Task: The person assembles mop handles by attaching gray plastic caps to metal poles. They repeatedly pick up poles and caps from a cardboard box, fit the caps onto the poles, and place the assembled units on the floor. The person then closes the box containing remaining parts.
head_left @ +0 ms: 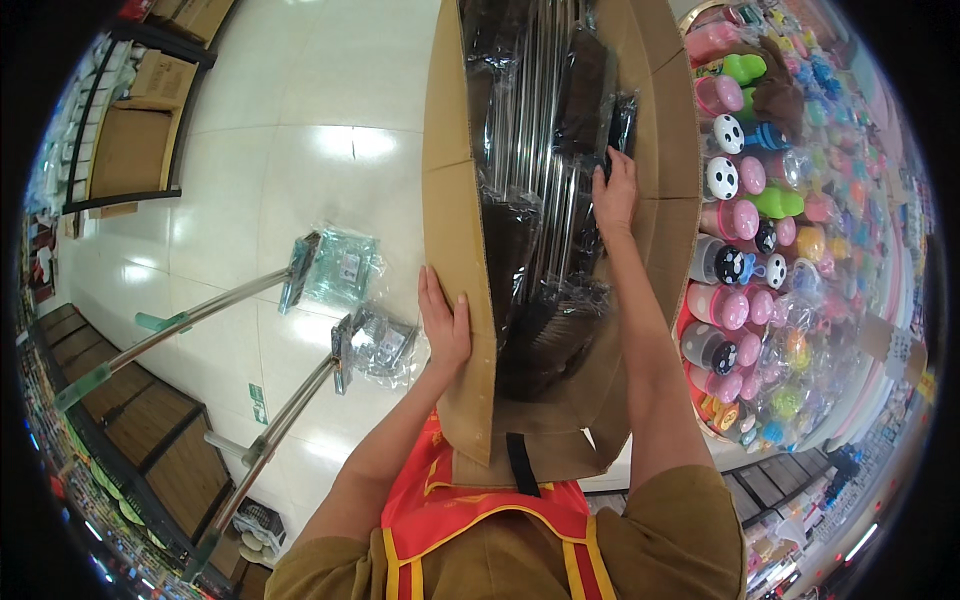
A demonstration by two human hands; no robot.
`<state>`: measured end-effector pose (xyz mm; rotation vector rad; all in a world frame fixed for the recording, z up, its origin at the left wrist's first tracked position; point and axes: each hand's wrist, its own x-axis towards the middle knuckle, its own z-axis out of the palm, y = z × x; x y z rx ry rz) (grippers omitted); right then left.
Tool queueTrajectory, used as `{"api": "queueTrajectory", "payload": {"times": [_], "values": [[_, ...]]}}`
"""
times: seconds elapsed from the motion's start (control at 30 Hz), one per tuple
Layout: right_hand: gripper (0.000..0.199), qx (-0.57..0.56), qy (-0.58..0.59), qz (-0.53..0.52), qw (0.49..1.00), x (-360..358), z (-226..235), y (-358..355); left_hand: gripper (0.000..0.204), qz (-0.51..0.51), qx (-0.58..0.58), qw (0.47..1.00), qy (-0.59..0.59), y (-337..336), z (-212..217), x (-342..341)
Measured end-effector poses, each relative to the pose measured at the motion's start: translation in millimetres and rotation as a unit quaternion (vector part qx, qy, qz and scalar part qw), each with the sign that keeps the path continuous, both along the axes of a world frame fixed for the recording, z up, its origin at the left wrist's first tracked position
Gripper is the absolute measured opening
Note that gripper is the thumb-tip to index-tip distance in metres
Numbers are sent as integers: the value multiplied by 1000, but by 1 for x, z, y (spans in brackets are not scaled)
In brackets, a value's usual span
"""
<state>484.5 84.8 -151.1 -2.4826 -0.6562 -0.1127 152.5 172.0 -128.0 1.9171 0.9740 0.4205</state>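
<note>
A long, open cardboard box (458, 330) stands in front of me. Inside lie several shiny metal poles (540, 110) and dark heads wrapped in clear plastic (512, 255). My left hand (446, 325) rests against the outside of the box's left flap, fingers stretched and spread. Reaching into the box along its right wall, my right hand (615, 195) has its fingers curled at a black plastic-wrapped piece (624, 118). The fingertips are partly hidden there, and what the piece is cannot be made out.
On the left, two long-handled tools with metal poles, one with a green plastic-wrapped head (340, 268), one with a grey head (378, 345), stand over the white tiled floor (330, 80). Shelves (130, 150) line the left. At right sits a display of colourful plastic bottles (728, 215).
</note>
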Motion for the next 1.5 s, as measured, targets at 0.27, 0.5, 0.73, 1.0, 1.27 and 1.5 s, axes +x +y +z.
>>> {"api": "queueTrajectory", "payload": {"times": [0.27, 0.5, 0.73, 1.0, 1.27, 1.5], "values": [[40, -11, -39, 5, 999, 16, 34, -20, 64, 6, 13, 1000, 13, -2, -8, -1], [37, -7, -94, 69, 993, -14, 112, -53, 64, 5, -23, 1000, 8, 1, -7, -6], [33, 30, 6, 233, 972, -157, 99, -30, 62, 0, -26, 1000, 18, 4, -7, -3], [51, 15, 276, -18, 961, -234, 54, -10, 61, -21, -117, 992, -45, 23, -11, -24], [40, -86, 199, 27, 976, -236, 44, -9, 61, -16, -131, 990, -42, 27, -21, -30], [27, 147, 234, 34, 960, -230, 35, -5, 61, -13, -142, 989, -41, 25, -24, -31]]}}
